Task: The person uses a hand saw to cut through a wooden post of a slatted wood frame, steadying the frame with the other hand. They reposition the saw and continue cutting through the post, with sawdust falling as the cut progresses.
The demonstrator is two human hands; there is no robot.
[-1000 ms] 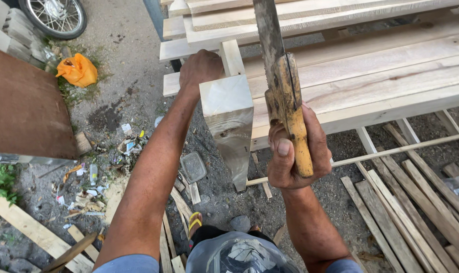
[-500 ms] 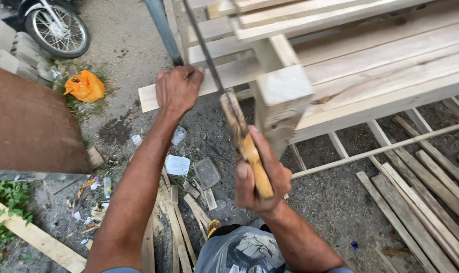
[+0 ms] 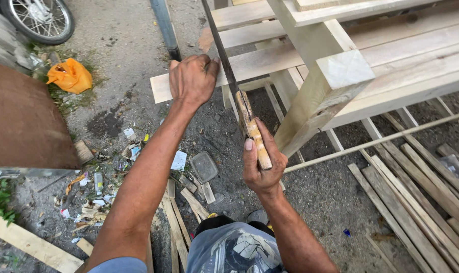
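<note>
My right hand (image 3: 262, 164) grips the yellowed wooden handle of a hand saw (image 3: 228, 71); its dark blade runs up and away, crossing a pale wooden plank (image 3: 270, 63). My left hand (image 3: 191, 80) presses down on that plank's near end, just left of the blade. A thick square-cut timber post (image 3: 328, 88) slants down just right of the saw handle, its sawn end face toward me.
More pale planks (image 3: 406, 45) are stacked at the upper right. Thin laths (image 3: 416, 187) lie on the gravel at the lower right. Litter and wood offcuts (image 3: 189, 194) are scattered below. A brown board (image 3: 22, 126), an orange bag (image 3: 70, 76) and a wheel (image 3: 37, 20) are at left.
The view has shifted right and down. My left hand moved off the post's end onto the plank. The saw swung from upright to lying across the plank beside that hand.
</note>
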